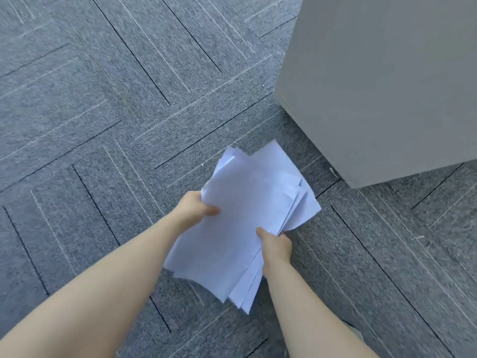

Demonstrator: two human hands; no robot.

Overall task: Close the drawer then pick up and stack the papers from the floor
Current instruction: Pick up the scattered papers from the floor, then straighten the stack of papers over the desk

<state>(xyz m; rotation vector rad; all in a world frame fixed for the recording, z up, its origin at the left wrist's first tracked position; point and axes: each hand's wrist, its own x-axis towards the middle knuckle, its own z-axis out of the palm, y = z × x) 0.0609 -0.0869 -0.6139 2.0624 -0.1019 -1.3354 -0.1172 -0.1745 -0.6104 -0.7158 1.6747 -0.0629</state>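
Observation:
A loose bundle of several white papers [242, 218] is held above the grey carpet, its sheets fanned and uneven at the edges. My left hand [193, 206] grips the bundle's left edge, thumb on top. My right hand [276, 245] grips the right edge lower down, thumb pressed on the top sheet. A grey cabinet [382, 86] stands at the upper right; I see only plain panels, and no drawer front shows from this angle.
Grey carpet tiles [103, 112] with dark and light stripes cover the floor. The cabinet's lower corner [353, 186] sits close to the papers' right side. No loose sheets lie on the visible carpet.

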